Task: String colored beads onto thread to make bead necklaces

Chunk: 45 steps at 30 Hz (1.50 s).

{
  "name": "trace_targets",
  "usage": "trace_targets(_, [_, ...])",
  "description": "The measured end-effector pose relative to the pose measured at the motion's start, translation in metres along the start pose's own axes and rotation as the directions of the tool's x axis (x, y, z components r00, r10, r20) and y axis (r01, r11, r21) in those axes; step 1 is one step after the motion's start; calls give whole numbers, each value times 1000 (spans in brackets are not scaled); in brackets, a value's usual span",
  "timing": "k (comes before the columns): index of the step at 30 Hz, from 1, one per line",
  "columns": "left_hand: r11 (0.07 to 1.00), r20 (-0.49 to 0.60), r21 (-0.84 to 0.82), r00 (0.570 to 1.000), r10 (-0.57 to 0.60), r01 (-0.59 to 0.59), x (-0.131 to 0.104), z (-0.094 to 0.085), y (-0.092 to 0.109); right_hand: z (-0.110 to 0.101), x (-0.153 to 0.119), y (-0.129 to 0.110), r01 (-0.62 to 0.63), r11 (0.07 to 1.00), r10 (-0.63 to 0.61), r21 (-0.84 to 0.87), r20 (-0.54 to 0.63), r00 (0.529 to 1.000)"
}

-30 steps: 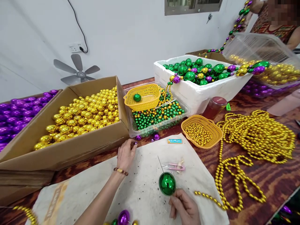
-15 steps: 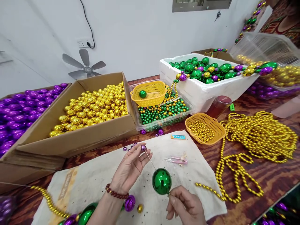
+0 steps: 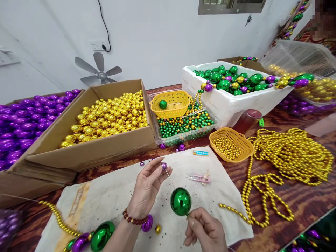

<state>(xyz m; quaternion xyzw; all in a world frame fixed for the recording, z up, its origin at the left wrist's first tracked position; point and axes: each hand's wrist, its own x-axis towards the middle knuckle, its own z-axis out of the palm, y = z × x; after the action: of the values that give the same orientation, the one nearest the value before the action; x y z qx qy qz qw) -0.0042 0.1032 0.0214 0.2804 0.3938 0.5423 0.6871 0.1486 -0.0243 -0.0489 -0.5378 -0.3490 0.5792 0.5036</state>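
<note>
Between thumb and fingers my left hand (image 3: 148, 187) pinches a small purple bead (image 3: 164, 166). From that bead a thin straight needle or wire runs down to a big green ball (image 3: 181, 201). My right hand (image 3: 206, 229) pinches the lower end of the green ball, above the white cloth (image 3: 118, 196). Below my left wrist lie a purple ball (image 3: 147, 223) and a gold bead (image 3: 158, 229). A strand with a large green ball (image 3: 103, 236) and small gold beads (image 3: 59, 220) lies at the lower left, partly behind my left forearm.
Pink snips (image 3: 201, 179) lie on the cloth. Behind are cartons of gold beads (image 3: 112, 117) and purple beads (image 3: 28, 117), a foam box (image 3: 210, 101) of green balls and a yellow basket (image 3: 248, 150). Gold strands (image 3: 294, 154) cover the right side. A person is at the upper right.
The camera view has shifted slightly, moving the background right. Both hands keep their grips; the green ball hangs almost the same, and more of the lower-left strand shows.
</note>
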Motion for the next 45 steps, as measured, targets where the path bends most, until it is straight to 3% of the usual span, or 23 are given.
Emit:
trace_targets(4, [999,10,40,1000,23,-24,-5,1,-3,7,5,0,14,996,-11,88,-42,999])
trace_targets(11, [984,64,103,986,-154,147,-20,11,-28,22,18,-4,-1,970,12,245,-44,999])
trace_targets(16, [995,-22,56,997,-77,78,-18,29,-45,22,20,-6,9,986,-11,168,10,1000])
trace_targets(19, [976,42,174,990,-138,128,-11,36,-43,2,28,-22,56,998,-57,28,24,998])
trace_targets(22, [913,209,367,940,-270,181,-6,41,-37,-24,45,-45,136,991,-134,8,-95,986])
trace_targets(26, [864,360,481,864,-352,152,-3,51,-35,-46,67,-67,201,962,-186,184,-98,978])
trace_targets(30, [821,364,527,815,-450,219,1,56,-35,-56,72,-70,263,916,-204,304,-211,956])
trace_targets(35, [812,372,510,778,-507,285,5,57,-35,-51,60,-62,166,921,-144,353,-88,986])
trace_targets(39, [767,378,571,735,-562,293,7,59,-27,-52,57,-63,221,893,-164,393,-174,971])
trace_targets(42, [729,406,638,697,-591,247,8,63,-13,-65,53,-74,211,858,-151,469,-163,975])
trace_targets(45, [716,452,680,678,-580,160,6,69,4,-95,37,-89,125,816,-92,564,-86,992])
